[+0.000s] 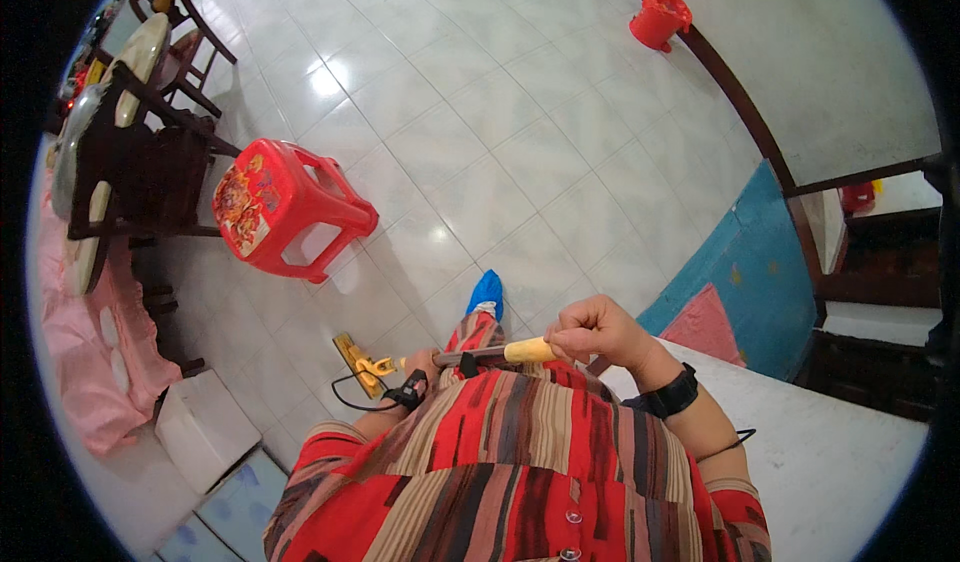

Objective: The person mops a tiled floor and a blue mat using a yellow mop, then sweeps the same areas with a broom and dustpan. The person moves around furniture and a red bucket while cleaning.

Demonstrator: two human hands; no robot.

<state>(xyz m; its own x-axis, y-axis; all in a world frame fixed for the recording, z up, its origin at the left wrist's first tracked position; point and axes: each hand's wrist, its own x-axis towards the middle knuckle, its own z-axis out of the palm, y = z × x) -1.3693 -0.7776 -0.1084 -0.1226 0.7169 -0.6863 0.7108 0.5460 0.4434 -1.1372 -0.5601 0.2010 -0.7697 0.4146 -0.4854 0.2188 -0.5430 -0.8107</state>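
Note:
A sponge mop [365, 367] with a yellow head rests low on the left, its head near the floor tiles. Its dark handle [478, 357] runs across in front of my body and ends in a pale yellow grip [528, 350]. My left hand [421, 366] is closed round the handle close to the head, partly hidden by its wrist strap and my shirt. At the other end, my right hand [600, 334] has its fingers curled on the tip of the yellow grip.
A red plastic stool [335, 197] stands ahead to the left, beside dark wooden chairs [150, 162]. Far right is a red bucket [660, 19] by the wall. A blue mat [765, 272] with a pink cloth [703, 327] lies right, behind a white surface [830, 442]. A white box [205, 427] sits at left.

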